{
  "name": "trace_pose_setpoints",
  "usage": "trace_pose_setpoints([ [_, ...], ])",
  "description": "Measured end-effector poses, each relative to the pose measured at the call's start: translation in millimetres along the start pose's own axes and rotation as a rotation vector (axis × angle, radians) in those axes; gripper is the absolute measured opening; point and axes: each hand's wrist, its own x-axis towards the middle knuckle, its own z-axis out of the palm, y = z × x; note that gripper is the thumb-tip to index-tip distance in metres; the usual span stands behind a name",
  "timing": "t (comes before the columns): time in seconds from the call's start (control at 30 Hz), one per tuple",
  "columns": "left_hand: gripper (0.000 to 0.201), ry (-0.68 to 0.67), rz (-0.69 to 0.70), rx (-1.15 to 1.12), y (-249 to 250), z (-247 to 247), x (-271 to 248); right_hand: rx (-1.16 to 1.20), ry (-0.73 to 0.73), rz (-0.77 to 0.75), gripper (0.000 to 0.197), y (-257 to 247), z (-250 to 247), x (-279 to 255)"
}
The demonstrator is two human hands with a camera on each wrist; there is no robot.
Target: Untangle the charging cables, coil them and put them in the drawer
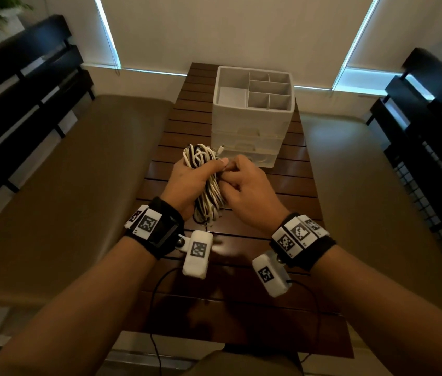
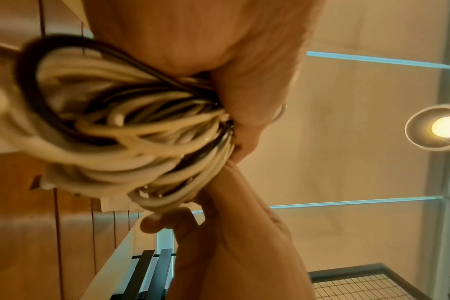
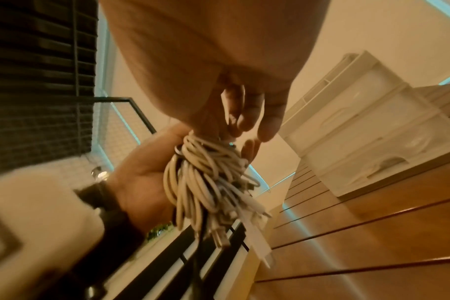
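Left wrist view: cables (image 2: 121, 130) blurred.

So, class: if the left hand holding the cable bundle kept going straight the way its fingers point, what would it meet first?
Probably the white drawer unit on the slatted table: the left hand, gripping the cable bundle, points roughly toward its lower front, though depth is unclear.

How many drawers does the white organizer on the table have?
3, stacked below the divided tray of the white organizer: top drawer, middle drawer, bottom drawer. None appears hidden.
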Motion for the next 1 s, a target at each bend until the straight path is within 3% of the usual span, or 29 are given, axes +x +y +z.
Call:
trace_pose_setpoints([
  [0.1, 0.038, 0.009, 0.028, -0.033, 0.3, 1.1, 0.9, -0.04, -0.104, -0.003, 0.022, -2.9, -18.2, 9.7],
  [0.17, 0.036, 0.025, 0.039, -0.042, 0.7, 0.4, 2.1, -0.037, 0.033, 0.052, 0.021, -4.6, -31.3, 21.0],
  [0.23, 0.03, 0.028, 0.022, -0.02, 0.5, -0.6, 2.6, 0.161, 0.202, 0.194, 0.017, -7.3, -41.2, 32.9],
  [0.33, 0.014, -0.04, 0.013, 0.018, -0.8, 4.9, -0.5, 0.544, 0.017, 0.373, 0.034, -18.6, -34.3, 45.9],
  [0.37, 0.007, -0.076, 0.022, 0.027, -0.9, 9.1, -2.1, 0.562, -0.035, 0.377, 0.04, -20.3, -28.3, 48.5],
  [0.5, 0.011, -0.158, 0.038, 0.073, 4.9, 14.8, -6.6, 0.728, -0.085, 0.387, 0.054, -35.0, -15.7, 60.5],
  [0.7, 0.021, -0.163, 0.049, 0.166, 6.9, 8.1, -12.0, 0.886, -0.186, 0.342, 0.063, -40.1, -20.9, 65.7],
  [0.8, 0.025, -0.124, 0.075, 0.161, 7.1, 12.2, -13.8, 0.911, -0.166, 0.331, 0.061, -45.0, -20.2, 68.4],
  [1.0, 0.026, -0.216, 0.099, 0.184, 17.2, 9.6, -14.2, 0.925, -0.083, 0.366, 0.046, -54.2, -20.4, 74.3],
])
